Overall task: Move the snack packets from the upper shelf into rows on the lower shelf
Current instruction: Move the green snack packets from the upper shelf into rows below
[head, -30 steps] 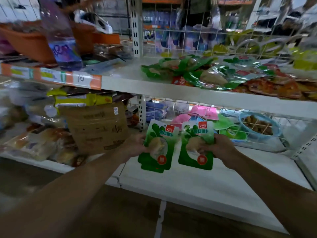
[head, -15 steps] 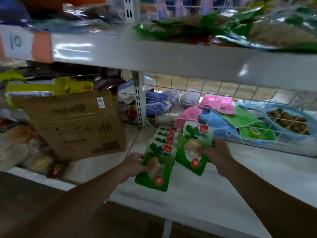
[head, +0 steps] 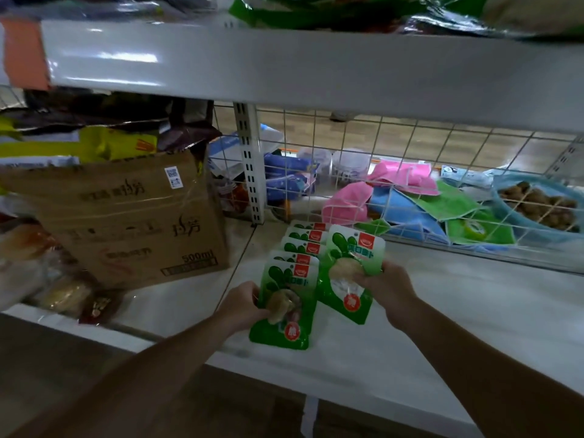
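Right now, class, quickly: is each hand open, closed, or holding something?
Left hand: holds the nearer green packet.
Right hand: holds the farther green packet.

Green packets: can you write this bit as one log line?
left hand holds left packet at row front | right hand holds right packet beside row | row on lower shelf

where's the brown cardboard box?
Head view: brown cardboard box, left on the lower white shelf, left of the green snack packet row.
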The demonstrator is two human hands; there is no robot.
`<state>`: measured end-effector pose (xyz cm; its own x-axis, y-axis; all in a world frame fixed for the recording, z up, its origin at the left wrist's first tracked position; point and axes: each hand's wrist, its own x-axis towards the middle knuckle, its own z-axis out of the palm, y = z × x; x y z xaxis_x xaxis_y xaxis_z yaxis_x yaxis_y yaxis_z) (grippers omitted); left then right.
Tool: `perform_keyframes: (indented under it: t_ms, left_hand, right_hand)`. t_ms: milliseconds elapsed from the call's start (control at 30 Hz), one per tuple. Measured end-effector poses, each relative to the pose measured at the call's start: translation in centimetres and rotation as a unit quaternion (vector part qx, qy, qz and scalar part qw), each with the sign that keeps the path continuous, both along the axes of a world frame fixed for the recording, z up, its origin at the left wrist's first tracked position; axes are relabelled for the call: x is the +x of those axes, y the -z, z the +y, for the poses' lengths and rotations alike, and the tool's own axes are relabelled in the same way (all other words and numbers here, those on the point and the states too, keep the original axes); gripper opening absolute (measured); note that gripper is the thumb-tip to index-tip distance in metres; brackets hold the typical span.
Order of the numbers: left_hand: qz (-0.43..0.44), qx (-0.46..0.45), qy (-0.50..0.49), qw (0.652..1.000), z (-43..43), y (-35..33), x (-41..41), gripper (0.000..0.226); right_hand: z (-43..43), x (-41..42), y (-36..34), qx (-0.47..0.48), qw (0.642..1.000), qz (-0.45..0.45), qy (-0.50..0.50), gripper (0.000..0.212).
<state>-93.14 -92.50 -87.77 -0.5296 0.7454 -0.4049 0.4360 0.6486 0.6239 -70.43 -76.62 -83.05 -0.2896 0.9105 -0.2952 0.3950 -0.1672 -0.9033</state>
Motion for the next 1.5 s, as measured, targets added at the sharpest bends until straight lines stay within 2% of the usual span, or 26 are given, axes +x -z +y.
perform_keyframes:
  t_ms: [133, 267, 333, 467, 600, 700, 767, 900, 1100, 1267, 1333, 1433, 1500]
  left_hand:
    - [0.014, -0.008, 0.011, 1.0, 0.0, 0.1, -0.1, 0.041]
    - [0.016, -0.003, 0.019, 1.0, -0.1, 0.4, -0.1, 0.039]
    - [0.016, 0.0, 0.025, 1.0, -0.1, 0.4, -0.1, 0.038]
    - [0.022, -0.001, 0.034, 0.999, -0.1, 0.5, -0.4, 0.041]
    - [0.024, -0.005, 0.036, 0.999, -0.1, 0.5, -0.3, 0.04]
    - [0.04, -0.011, 0.036, 0.998, 0.0, 0.5, -0.1, 0.037]
    - [0.055, -0.012, 0.032, 0.998, 0.1, 0.6, 0.0, 0.035]
    - [0.044, -0.003, 0.004, 0.999, 0.1, 0.9, 0.2, 0.033]
    - [0.009, 0.016, -0.046, 0.999, 0.3, 1.4, 0.5, 0.031]
    - [0.006, 0.034, -0.041, 0.999, 0.1, 1.3, 0.1, 0.024]
    - [0.012, 0.036, -0.034, 0.999, -0.2, 1.3, -0.1, 0.022]
    - [0.028, 0.041, -0.016, 0.999, -0.7, 1.2, -0.6, 0.022]
    - [0.035, 0.048, -0.016, 0.998, -0.9, 1.0, -0.9, 0.019]
  right_hand:
    - [-1.2, -1.2, 0.3, 0.032, 0.999, 0.003, -0.007, 0.027]
    - [-1.2, -2.1, -0.3, 0.116, 0.991, 0.011, 0.07, 0.026]
    - [-1.5, -2.2, -0.6, 0.1, 0.992, 0.045, 0.064, 0.023]
    - [-3.6, -3.0, 0.2, -0.007, 0.996, 0.093, 0.015, 0.017]
    - [-4.8, -4.4, 0.3, 0.094, 0.985, 0.035, 0.141, 0.023]
    - [-4.2, -4.9, -1.1, 0.152, 0.969, 0.062, 0.186, 0.015]
    - [-3.7, -4.9, -1.6, 0.139, 0.969, 0.102, 0.175, 0.007]
    - [-4.6, -4.7, -0.9, 0.031, 0.984, 0.149, 0.098, 0.017]
    - [-6.1, -4.0, 1.7, -0.078, 0.989, 0.121, -0.027, 0.019]
    - [-6.8, -3.6, 4.0, -0.162, 0.982, 0.079, -0.052, 0.018]
    - [-7.4, -3.7, 5.4, -0.14, 0.989, 0.03, -0.046, 0.012]
    - [-8.3, -3.9, 6.7, -0.014, 0.997, -0.072, -0.039, 0.015]
    - [-8.7, -4.1, 6.9, 0.039, 0.994, -0.091, -0.049, 0.017]
